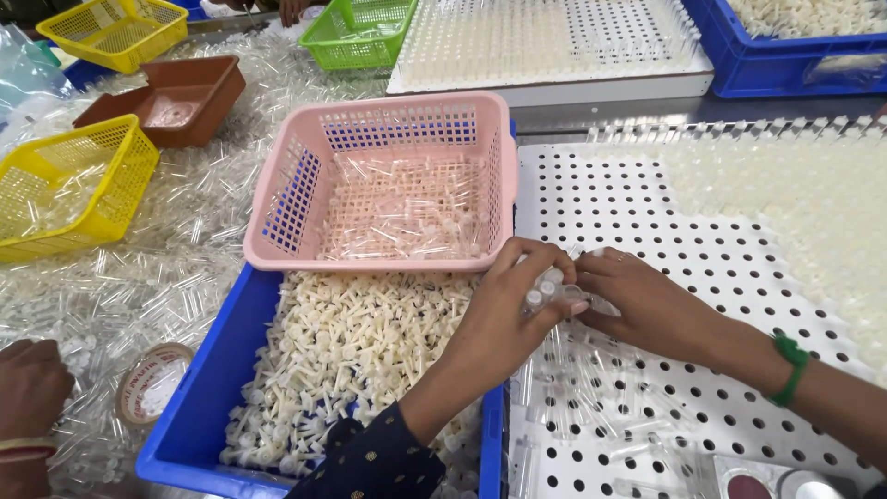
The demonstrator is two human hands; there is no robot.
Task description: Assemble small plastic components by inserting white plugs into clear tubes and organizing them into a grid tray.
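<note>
While both hands meet over the edge of the white perforated board (pixel 647 231), the left hand (pixel 504 314) has its fingers curled tight round a small bunch of clear plastic tubes (pixel 547 288), capped ends poking up between thumb and forefinger. Right hand (pixel 647 300) comes in from the other side, green band at the wrist, fingertips pinched together at that same bunch, looking as if it is picking one tube out. So the step looks like feeding tubes from the held bundle toward the holes in the board. The next move would call for a clean single pick and a steady aim at an open hole just below the hands, where loose tubes already lie scattered.

Beside the left hand sits a blue crate (pixel 199 407) heaped with cream stoppers (pixel 351 351), and a pink basket (pixel 388 176) with more clear tubes rests across its far end. Further left, the table is carpeted in loose tubes, with two yellow baskets (pixel 69 185), a brown tray (pixel 180 97), a green basket (pixel 356 32) and a roll of tape (pixel 152 381). Another person's hand (pixel 32 388) rests at the lower left edge.
</note>
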